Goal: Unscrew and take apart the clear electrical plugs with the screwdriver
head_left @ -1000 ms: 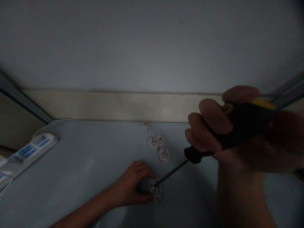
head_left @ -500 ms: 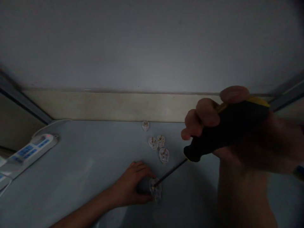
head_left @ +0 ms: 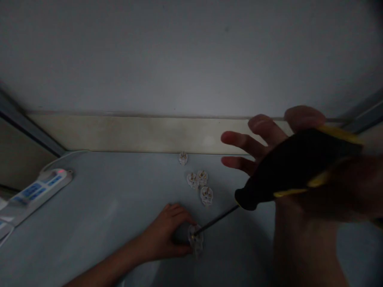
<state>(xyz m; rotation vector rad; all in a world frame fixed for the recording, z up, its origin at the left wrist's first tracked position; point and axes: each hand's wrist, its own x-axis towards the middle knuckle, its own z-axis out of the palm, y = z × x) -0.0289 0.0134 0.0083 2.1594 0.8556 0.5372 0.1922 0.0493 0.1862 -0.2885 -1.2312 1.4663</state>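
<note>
Seemingly mid-turn, well off far edge of worktop (head_left: 104, 191) — pinching plug (head_left: 196, 245) in left hand (head_left: 166, 231), holding screwdriver (head_left: 293, 163) in splay-fingered right hand (head_left: 341, 199) — probably needing regrip, steady pressure.

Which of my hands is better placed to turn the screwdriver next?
Your right, most likely. The right hand has hold of the screwdriver, which reaches down to the pronged plug piece. The left hand holds that piece, so it seems better suited to steadying it.
</note>
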